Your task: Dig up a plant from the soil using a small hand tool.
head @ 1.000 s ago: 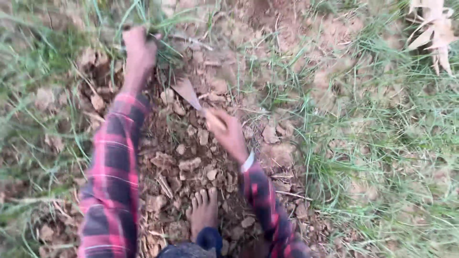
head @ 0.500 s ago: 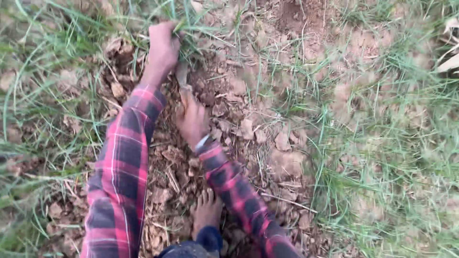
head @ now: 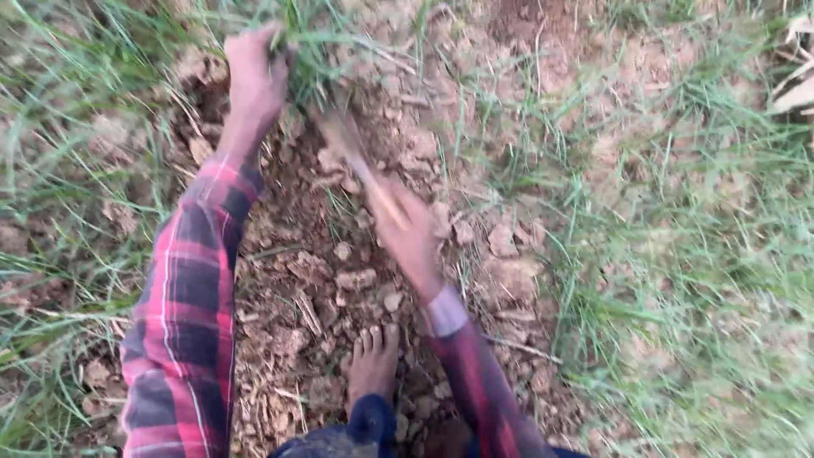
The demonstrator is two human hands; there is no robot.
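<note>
The left hand (head: 253, 72) is closed around a soft, bendy grass tuft (head: 309, 47) low down, while just beside the tuft the right hand (head: 407, 229) grips a blurred blade (head: 352, 148).

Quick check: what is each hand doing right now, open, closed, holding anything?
Left hand: closed around a tuft of long green grass.
Right hand: closed on a blurred, thin wooden-handled tool; its kind cannot be told.

Loose clods (head: 356, 278) are littering the bare soil (head: 509, 280) between the arms, leaving open room there. Thick grass (head: 712, 254) is crowding both sides, and a bare foot (head: 373, 365) is blocking the near edge.
</note>
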